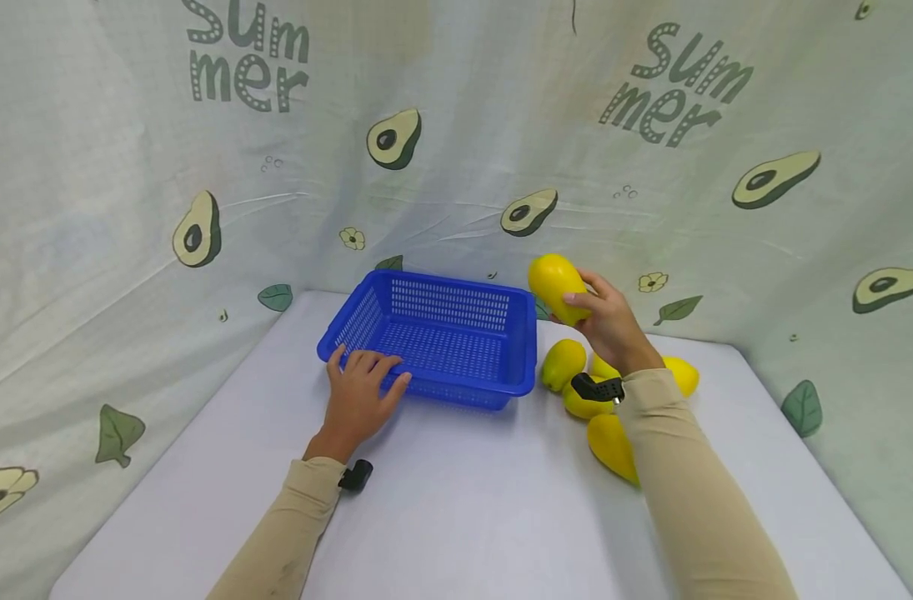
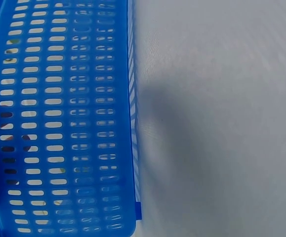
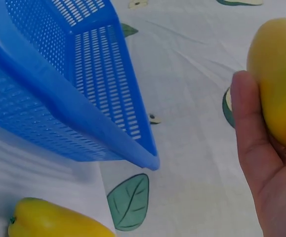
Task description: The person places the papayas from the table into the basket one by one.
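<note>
My right hand (image 1: 609,321) grips a yellow mango (image 1: 554,282), raised beside the right end of a blue plastic basket (image 1: 518,387). In the right wrist view, the fingers of that hand (image 3: 261,153) lie against the mango (image 3: 281,84), which is cut off by the frame's edge. My left hand (image 1: 358,396) holds the basket's front rim near its left corner, fingers over the edge. Parts of those fingers show dimly through the slots of the basket wall (image 2: 63,116) in the left wrist view. No mango is visible inside the basket.
Several more mangoes (image 1: 564,364) lie right of the basket on the white table (image 1: 456,508), some partly behind my right arm. One mango (image 3: 59,219) shows at lower left in the right wrist view. A printed curtain (image 1: 456,108) hangs behind and beside the table.
</note>
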